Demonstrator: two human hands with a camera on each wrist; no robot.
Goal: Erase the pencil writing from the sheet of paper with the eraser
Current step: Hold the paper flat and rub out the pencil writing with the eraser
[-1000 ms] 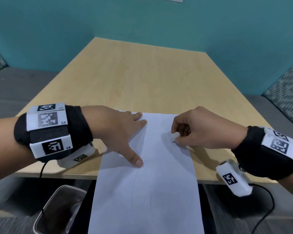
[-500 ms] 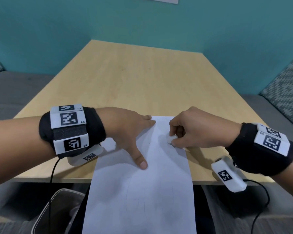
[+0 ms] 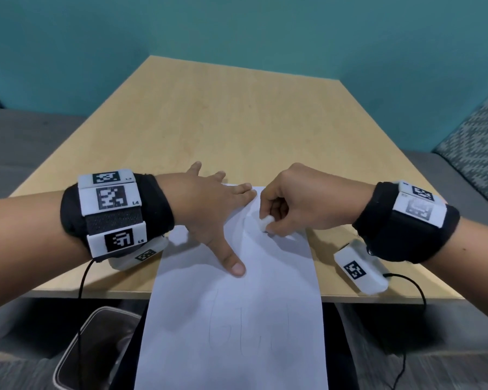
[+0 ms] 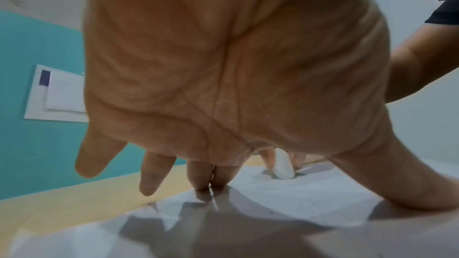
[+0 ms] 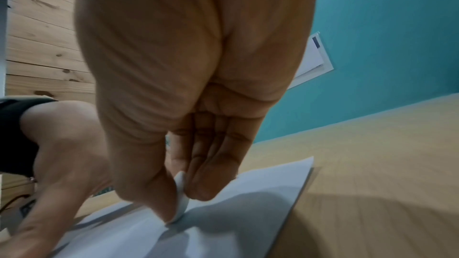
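A white sheet of paper [image 3: 237,319] lies on the wooden table [image 3: 237,122] and hangs over its near edge. Faint pencil writing [image 3: 248,330] shows on the overhanging part. My left hand [image 3: 209,215] lies flat on the sheet's upper left with fingers spread, thumb stretched toward me, holding the paper down. My right hand [image 3: 290,204] pinches a small white eraser [image 3: 265,222] between thumb and fingers, its tip pressed on the paper near the top. The eraser [image 5: 181,201] touches the sheet [image 5: 223,193] in the right wrist view; the left wrist view shows the eraser [image 4: 283,166] beyond my palm.
A bin [image 3: 96,350] with a dark liner stands under the table's near left edge. Grey benches with patterned cushions [image 3: 473,147] flank the table, and teal walls close it in. Cables hang from both wrist cameras.
The paper has slid toward me, so more hangs off the edge and the pencil letters show. Both hands stay near the sheet's top; the eraser shifted slightly left.
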